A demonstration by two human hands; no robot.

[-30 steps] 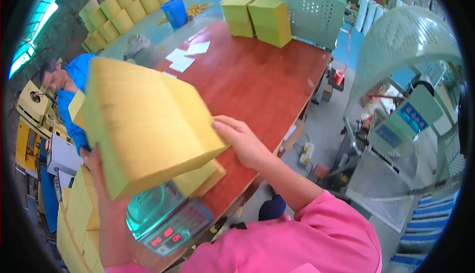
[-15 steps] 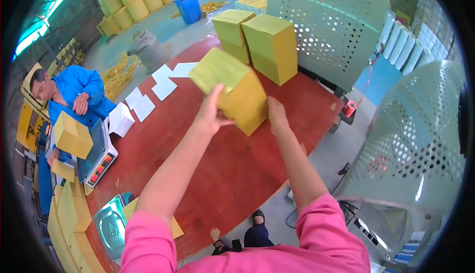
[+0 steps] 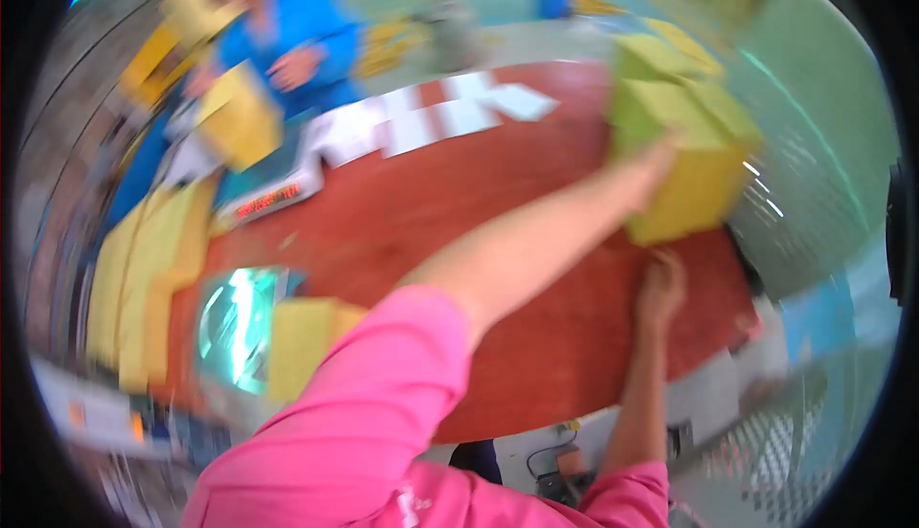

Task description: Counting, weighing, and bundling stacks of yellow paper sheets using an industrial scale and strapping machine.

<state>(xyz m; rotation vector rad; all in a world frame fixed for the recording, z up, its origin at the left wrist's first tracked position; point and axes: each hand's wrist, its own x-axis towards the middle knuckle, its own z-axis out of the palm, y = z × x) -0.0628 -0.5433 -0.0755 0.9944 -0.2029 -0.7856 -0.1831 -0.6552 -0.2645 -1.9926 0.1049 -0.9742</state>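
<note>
A yellow block of stacked paper (image 3: pixel 691 195) stands on the red table (image 3: pixel 536 337) at the right, beside other yellow paper blocks (image 3: pixel 656 54). Against the near left side of that block lies my left hand (image 3: pixel 653 172), its fingers smeared by motion. My right hand (image 3: pixel 662 284) hovers by the block's lower front edge, apart from it, with loosely bent fingers and nothing visible in them. The whole picture is blurred.
A person in blue (image 3: pixel 297 49) is at the far left near a scale (image 3: pixel 273 188) bearing a yellow block (image 3: pixel 239 116). White sheets (image 3: pixel 412 126) lie along the far edge. A shiny metal pan (image 3: pixel 244 327) and a perforated metal panel (image 3: pixel 814 145) flank the table.
The paper block I held in both hands now stands at the right with the others. My right hand has come off it. The view has swung left.
</note>
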